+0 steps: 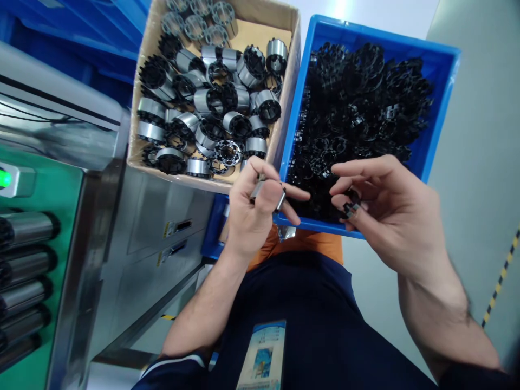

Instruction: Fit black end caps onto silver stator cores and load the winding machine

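My left hand [254, 208] is closed around a silver stator core [280, 199], thumb across it, with the other fingers pointing right. Most of that core is hidden behind the thumb. In my right hand [390, 211], a small black toothed plastic ring [350, 208] is pinched between thumb and fingers. Both hands are over the near edge of a blue bin [441, 124], which holds a heap of black plastic rings [345, 103]. A gap separates the two hands.
Left of the bin, a cardboard box [284, 116] holds many silver cores [205, 100], several with black toothed ends. A metal machine [150, 216] stands at the left, and several cylinders [28, 265] lie on a green surface [67, 200]. Blue crates [89, 27] are behind.
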Demonstrator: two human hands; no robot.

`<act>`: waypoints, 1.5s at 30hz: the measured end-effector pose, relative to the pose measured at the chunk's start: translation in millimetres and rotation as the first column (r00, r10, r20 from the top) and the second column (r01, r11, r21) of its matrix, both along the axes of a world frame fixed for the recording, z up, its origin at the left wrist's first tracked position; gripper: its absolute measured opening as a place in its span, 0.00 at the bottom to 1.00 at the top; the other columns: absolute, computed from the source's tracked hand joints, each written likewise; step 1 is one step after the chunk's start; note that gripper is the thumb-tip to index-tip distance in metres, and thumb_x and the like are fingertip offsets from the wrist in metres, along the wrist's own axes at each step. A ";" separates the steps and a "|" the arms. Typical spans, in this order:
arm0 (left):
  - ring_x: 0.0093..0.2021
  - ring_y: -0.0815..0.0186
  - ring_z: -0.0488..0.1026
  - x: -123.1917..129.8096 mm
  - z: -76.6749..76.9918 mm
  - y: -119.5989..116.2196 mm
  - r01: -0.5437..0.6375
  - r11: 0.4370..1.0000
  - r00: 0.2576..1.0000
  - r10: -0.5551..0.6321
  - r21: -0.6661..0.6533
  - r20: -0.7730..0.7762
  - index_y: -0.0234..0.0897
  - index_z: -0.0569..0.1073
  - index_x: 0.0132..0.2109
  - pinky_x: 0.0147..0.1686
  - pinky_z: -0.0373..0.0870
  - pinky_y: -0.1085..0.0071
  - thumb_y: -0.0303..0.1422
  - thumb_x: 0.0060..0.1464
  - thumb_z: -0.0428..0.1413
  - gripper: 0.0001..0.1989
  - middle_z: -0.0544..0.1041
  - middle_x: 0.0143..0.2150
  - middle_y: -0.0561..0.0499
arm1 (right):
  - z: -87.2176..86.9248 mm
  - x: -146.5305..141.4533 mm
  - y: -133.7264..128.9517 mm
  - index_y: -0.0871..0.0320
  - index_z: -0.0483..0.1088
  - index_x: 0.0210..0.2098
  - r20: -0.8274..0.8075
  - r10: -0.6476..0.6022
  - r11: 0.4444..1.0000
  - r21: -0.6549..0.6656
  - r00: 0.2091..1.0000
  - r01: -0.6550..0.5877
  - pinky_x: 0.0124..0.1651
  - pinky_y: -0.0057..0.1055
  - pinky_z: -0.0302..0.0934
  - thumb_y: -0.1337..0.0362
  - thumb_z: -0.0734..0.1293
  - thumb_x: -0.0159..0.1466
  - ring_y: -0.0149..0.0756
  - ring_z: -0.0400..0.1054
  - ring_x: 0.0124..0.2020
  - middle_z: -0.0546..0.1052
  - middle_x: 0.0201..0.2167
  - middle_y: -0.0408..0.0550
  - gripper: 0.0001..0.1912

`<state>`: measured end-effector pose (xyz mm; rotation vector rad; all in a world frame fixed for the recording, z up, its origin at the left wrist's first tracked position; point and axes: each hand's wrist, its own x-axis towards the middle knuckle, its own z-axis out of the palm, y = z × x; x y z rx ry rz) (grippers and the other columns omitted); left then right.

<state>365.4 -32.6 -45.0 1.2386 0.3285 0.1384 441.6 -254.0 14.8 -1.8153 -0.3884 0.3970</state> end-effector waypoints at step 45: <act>0.48 0.60 0.77 13.4 21.7 43.4 0.151 0.913 0.953 -0.236 0.378 0.188 0.52 0.78 0.77 0.50 0.82 0.61 0.48 0.89 0.61 0.19 0.80 0.62 0.45 | -16.6 2.4 19.4 0.44 0.92 0.64 0.266 0.044 0.990 0.115 0.963 -0.077 0.50 0.36 0.88 0.68 0.85 0.77 0.36 0.87 0.44 0.92 0.54 0.46 0.19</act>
